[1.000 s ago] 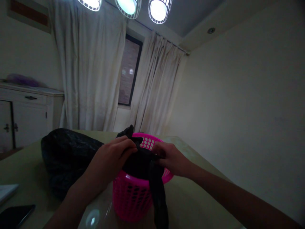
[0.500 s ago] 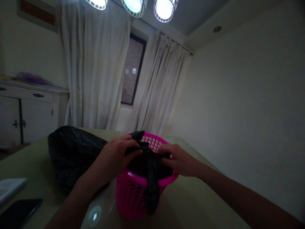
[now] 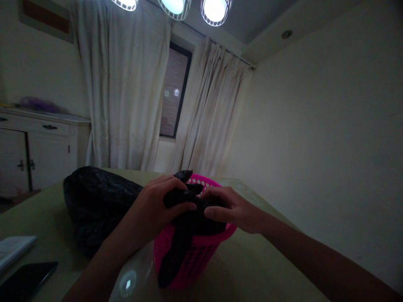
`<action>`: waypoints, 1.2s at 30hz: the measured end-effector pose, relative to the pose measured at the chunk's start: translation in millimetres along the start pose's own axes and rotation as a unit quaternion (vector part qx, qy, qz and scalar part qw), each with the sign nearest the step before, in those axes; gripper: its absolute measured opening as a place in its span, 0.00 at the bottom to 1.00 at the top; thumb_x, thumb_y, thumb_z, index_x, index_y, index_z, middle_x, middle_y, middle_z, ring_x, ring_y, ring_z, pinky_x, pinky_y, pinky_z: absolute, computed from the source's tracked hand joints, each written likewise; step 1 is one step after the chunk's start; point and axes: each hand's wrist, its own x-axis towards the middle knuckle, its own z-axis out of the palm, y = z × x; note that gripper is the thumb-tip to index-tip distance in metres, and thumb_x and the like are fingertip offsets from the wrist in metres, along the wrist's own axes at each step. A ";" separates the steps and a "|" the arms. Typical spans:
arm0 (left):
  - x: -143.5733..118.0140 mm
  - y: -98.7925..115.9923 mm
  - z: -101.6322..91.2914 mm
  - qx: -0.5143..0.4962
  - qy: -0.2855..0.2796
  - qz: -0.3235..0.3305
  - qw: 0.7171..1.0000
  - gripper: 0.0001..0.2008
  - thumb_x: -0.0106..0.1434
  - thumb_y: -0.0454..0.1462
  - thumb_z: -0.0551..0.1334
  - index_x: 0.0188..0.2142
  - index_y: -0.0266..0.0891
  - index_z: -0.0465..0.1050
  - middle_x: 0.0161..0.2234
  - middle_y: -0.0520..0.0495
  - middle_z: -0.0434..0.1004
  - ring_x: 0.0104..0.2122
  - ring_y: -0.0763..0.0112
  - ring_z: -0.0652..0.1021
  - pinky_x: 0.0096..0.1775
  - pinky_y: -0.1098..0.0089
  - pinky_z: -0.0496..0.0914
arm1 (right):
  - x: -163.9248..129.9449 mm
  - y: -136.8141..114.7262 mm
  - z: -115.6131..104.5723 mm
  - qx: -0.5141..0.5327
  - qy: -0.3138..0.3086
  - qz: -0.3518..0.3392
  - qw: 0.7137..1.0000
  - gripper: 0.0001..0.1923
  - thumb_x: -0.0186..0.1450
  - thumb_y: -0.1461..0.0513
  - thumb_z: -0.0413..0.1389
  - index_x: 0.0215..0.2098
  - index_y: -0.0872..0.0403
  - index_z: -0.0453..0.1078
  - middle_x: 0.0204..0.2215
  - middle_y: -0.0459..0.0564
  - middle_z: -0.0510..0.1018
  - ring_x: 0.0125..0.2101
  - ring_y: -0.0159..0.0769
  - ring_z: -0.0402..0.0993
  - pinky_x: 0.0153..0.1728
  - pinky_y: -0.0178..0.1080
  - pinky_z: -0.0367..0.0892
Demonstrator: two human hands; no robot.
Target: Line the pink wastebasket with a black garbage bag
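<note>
A bright pink basket with perforated walls stands in front of me. Black plastic bag material fills its mouth, and a twisted length of it hangs down over the near side. My left hand, at the left rim, has its thumb and fingers closed around a bunch of the black bag. From the right, my right hand grips the bag at the basket's mouth with bent fingers. A large crumpled black bag lies left of the basket, partly behind my left arm; whether the two black pieces join is hidden.
The basket stands on a glossy pale-green table. At its left edge are a dark phone-like slab and a flat white item. A white cabinet and long curtains are beyond the table.
The hanging black length has swung left along the basket's front. More of the bag is bunched in my left hand, and my right hand has shifted slightly left.
</note>
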 end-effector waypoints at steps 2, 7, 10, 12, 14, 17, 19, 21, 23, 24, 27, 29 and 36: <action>2.0 -5.0 1.2 -0.008 0.024 0.005 1.000 0.10 0.63 0.45 0.74 0.37 0.45 0.80 0.37 0.51 0.83 0.38 0.62 0.81 0.42 0.63 0.72 | 0.6 2.7 1.1 -0.019 0.028 0.011 0.999 0.20 0.65 0.46 0.69 0.43 0.53 0.79 0.32 0.45 0.76 0.32 0.33 0.70 0.32 0.34 0.65; 6.9 -28.9 -2.9 -0.040 0.076 -0.010 0.996 0.07 0.66 0.43 0.71 0.41 0.46 0.81 0.42 0.50 0.83 0.46 0.61 0.81 0.50 0.62 0.72 | 1.2 14.8 -6.6 -0.132 0.133 -0.035 0.982 0.17 0.73 0.53 0.60 0.32 0.54 0.81 0.27 0.45 0.74 0.29 0.31 0.68 0.30 0.34 0.60; 9.3 -39.8 -0.6 -0.075 0.044 -0.045 0.995 0.09 0.67 0.46 0.70 0.41 0.44 0.79 0.42 0.49 0.83 0.45 0.61 0.81 0.49 0.61 0.72 | 0.2 20.3 -10.9 -0.163 0.168 -0.048 0.971 0.17 0.72 0.54 0.60 0.29 0.54 0.80 0.29 0.47 0.78 0.31 0.33 0.71 0.34 0.36 0.63; 8.7 -37.6 5.9 -0.072 0.011 -0.080 0.994 0.10 0.69 0.46 0.67 0.41 0.43 0.77 0.39 0.50 0.82 0.41 0.62 0.81 0.44 0.62 0.72 | -0.5 20.4 -9.1 -0.157 0.180 -0.049 0.970 0.15 0.72 0.53 0.61 0.34 0.53 0.81 0.33 0.49 0.81 0.35 0.36 0.74 0.37 0.37 0.66; 5.9 -27.9 13.8 -0.040 0.009 -0.087 0.995 0.08 0.68 0.44 0.66 0.40 0.43 0.74 0.36 0.51 0.81 0.38 0.63 0.79 0.40 0.64 0.70 | -0.8 16.7 -4.0 -0.133 0.178 -0.040 0.974 0.15 0.69 0.50 0.65 0.45 0.52 0.83 0.39 0.50 0.83 0.40 0.40 0.77 0.41 0.39 0.70; 0.1 -9.5 20.2 0.000 0.008 -0.063 0.998 0.09 0.68 0.44 0.66 0.36 0.43 0.70 0.31 0.54 0.76 0.32 0.67 0.74 0.35 0.67 0.65 | 0.9 7.7 4.3 -0.123 0.162 -0.041 0.978 0.21 0.63 0.49 0.71 0.50 0.50 0.82 0.42 0.48 0.85 0.42 0.42 0.79 0.43 0.40 0.71; -1.9 -2.8 18.0 -0.005 -0.009 -0.055 0.998 0.12 0.68 0.45 0.66 0.34 0.43 0.68 0.29 0.55 0.73 0.30 0.69 0.72 0.32 0.68 0.63 | 3.1 3.9 6.4 -0.143 0.162 -0.065 0.974 0.13 0.64 0.52 0.72 0.43 0.50 0.84 0.37 0.46 0.84 0.39 0.39 0.79 0.41 0.38 0.69; -1.4 -3.1 12.0 -0.023 -0.019 -0.059 0.998 0.13 0.68 0.45 0.67 0.33 0.43 0.68 0.29 0.55 0.73 0.30 0.69 0.71 0.32 0.69 0.64 | 4.8 3.9 4.9 -0.157 0.166 -0.084 0.970 0.06 0.66 0.57 0.70 0.39 0.50 0.84 0.35 0.45 0.83 0.36 0.36 0.78 0.40 0.37 0.67; 1.0 -7.7 5.5 -0.047 -0.025 -0.069 0.996 0.13 0.68 0.46 0.67 0.33 0.43 0.70 0.29 0.55 0.74 0.31 0.69 0.72 0.33 0.70 0.65 | 4.8 7.3 1.6 -0.162 0.175 -0.092 0.967 0.03 0.67 0.60 0.68 0.37 0.50 0.85 0.33 0.46 0.82 0.35 0.35 0.77 0.39 0.37 0.66; 2.4 -10.2 2.8 -0.059 -0.027 -0.071 0.995 0.13 0.69 0.46 0.67 0.33 0.42 0.70 0.30 0.54 0.75 0.32 0.69 0.73 0.34 0.70 0.66 | 4.0 9.4 0.0 -0.162 0.181 -0.092 0.966 0.03 0.67 0.61 0.67 0.37 0.49 0.86 0.33 0.46 0.81 0.35 0.35 0.77 0.38 0.38 0.66; 6.2 -14.5 -0.8 -0.074 -0.020 -0.065 0.995 0.10 0.69 0.44 0.65 0.34 0.42 0.72 0.32 0.52 0.77 0.34 0.68 0.75 0.35 0.69 0.67 | -0.9 14.8 -2.3 -0.155 0.201 -0.089 0.963 0.07 0.68 0.61 0.64 0.37 0.48 0.86 0.32 0.47 0.80 0.34 0.36 0.75 0.38 0.38 0.65; 7.6 -14.2 -0.3 -0.062 0.000 -0.069 0.996 0.08 0.67 0.42 0.64 0.34 0.42 0.72 0.31 0.52 0.77 0.34 0.67 0.75 0.35 0.69 0.67 | -5.1 16.5 -2.3 -0.154 0.212 -0.084 0.961 0.08 0.68 0.61 0.62 0.36 0.49 0.86 0.32 0.47 0.79 0.34 0.35 0.75 0.37 0.39 0.65; 8.3 -10.5 5.9 -0.046 0.092 -0.114 0.988 0.08 0.63 0.40 0.60 0.40 0.42 0.77 0.37 0.50 0.81 0.39 0.61 0.79 0.39 0.65 0.69 | -11.3 17.7 -1.1 -0.181 0.245 -0.088 0.948 0.07 0.63 0.64 0.57 0.28 0.54 0.75 0.29 0.45 0.74 0.32 0.33 0.72 0.35 0.37 0.64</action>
